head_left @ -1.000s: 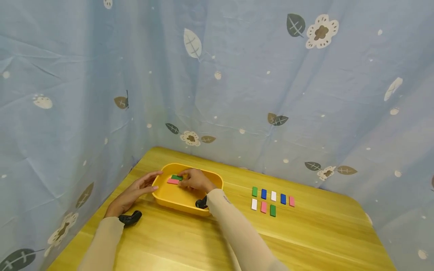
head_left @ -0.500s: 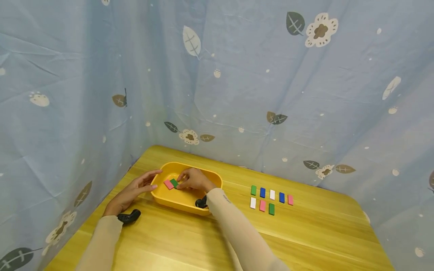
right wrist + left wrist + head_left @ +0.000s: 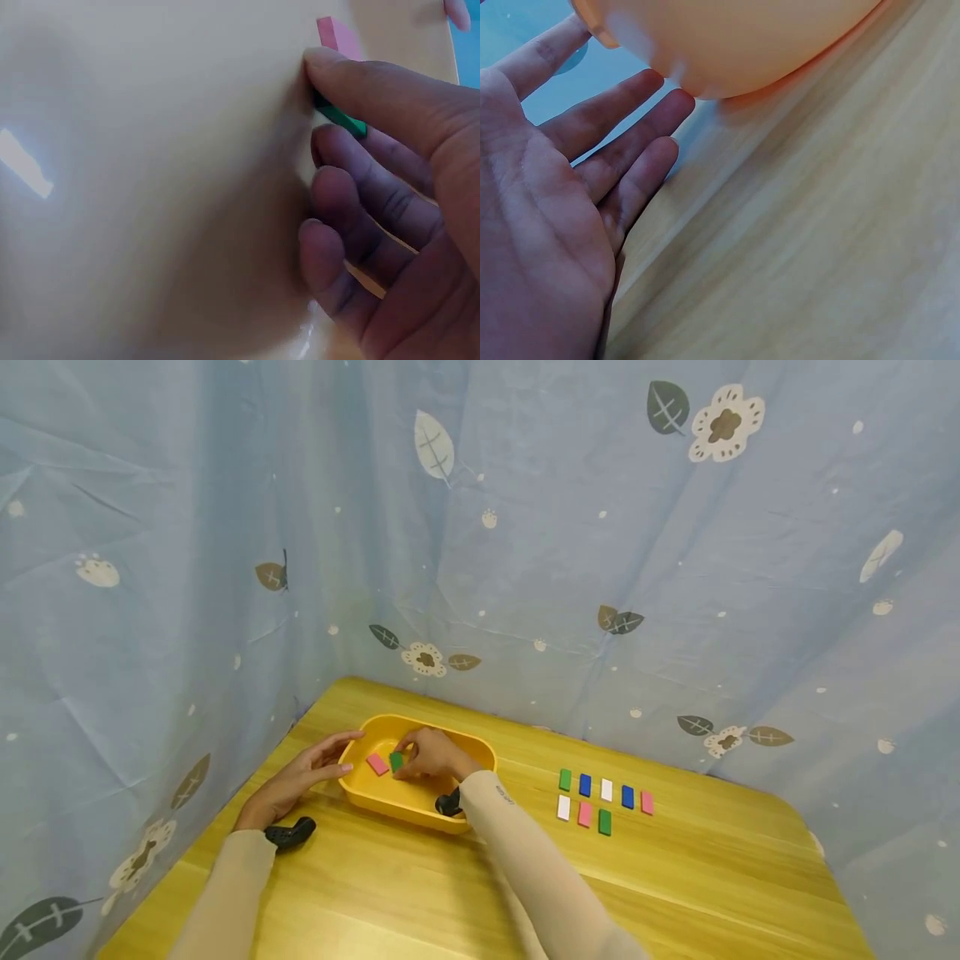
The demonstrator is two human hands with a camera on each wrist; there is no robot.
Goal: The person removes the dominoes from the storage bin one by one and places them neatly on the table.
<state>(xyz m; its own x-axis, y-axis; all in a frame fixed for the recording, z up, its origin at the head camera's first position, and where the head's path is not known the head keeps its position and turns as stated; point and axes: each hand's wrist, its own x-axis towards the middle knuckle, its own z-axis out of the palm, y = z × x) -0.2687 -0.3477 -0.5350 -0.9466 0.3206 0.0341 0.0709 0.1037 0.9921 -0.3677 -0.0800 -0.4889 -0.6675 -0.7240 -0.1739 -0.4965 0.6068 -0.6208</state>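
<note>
In the head view, a yellow plastic bin [image 3: 408, 812] stands on the table's left part. My right hand [image 3: 437, 755] reaches inside it and pinches a small green rectangular block [image 3: 396, 762] between thumb and fingers. The right wrist view has the green block [image 3: 346, 121] partly hidden behind the thumb. A pink block [image 3: 377, 764] lies on the bin floor just left of the green one. At the bin's left end is my left hand [image 3: 296, 781], fingers extended, fingertips right at the rim. In the left wrist view the fingers [image 3: 622, 112] reach the bin's outer wall [image 3: 735, 52].
To the right of the bin, two rows of small blocks lie on the wooden table [image 3: 697, 860]: green, blue, white and pink, among them a white block [image 3: 563, 807]. A blue patterned curtain [image 3: 525, 568] hangs behind the table and along its left side.
The green block has turned and moved away from the pink one, leaving a small gap. The pink block has also turned. My left hand has stayed at the rim.
</note>
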